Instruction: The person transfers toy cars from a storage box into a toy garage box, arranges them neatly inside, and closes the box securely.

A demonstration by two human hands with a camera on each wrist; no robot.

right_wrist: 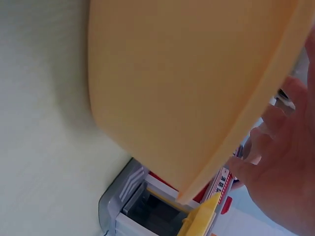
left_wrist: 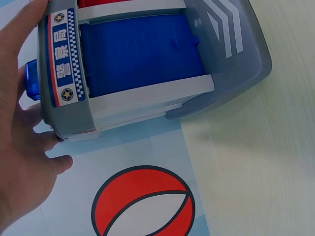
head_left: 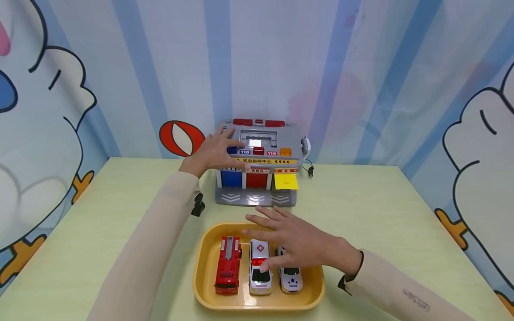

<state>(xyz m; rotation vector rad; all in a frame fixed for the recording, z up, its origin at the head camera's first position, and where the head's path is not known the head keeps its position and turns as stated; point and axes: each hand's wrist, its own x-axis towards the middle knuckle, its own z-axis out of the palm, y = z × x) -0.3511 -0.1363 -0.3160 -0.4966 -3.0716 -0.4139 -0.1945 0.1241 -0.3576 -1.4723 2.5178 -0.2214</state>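
A grey toy emergency station (head_left: pixel 290 154) stands at the back of the table, its yellow door (head_left: pixel 286 181) raised and its blue door (left_wrist: pixel 142 54) and red door (head_left: pixel 256 180) down. Over the station's upper left lies my left hand (head_left: pixel 214 151), fingers spread, near the blue button (left_wrist: pixel 31 80). My right hand (head_left: pixel 299 240) hovers with fingers apart above a yellow tray (head_left: pixel 257 306), holding nothing. Inside the tray are a red fire truck (head_left: pixel 227 271), a white ambulance (head_left: pixel 260 277) and a white police car (head_left: pixel 291 281). The right hand partly covers the last two.
To the station's right hang a small grey handset (head_left: pixel 306 146) and a coiled black cord (head_left: pixel 310 171). A striped cartoon curtain (head_left: pixel 257 58) rises behind the pale green table (head_left: pixel 361 200). The tray sits close in front of the station.
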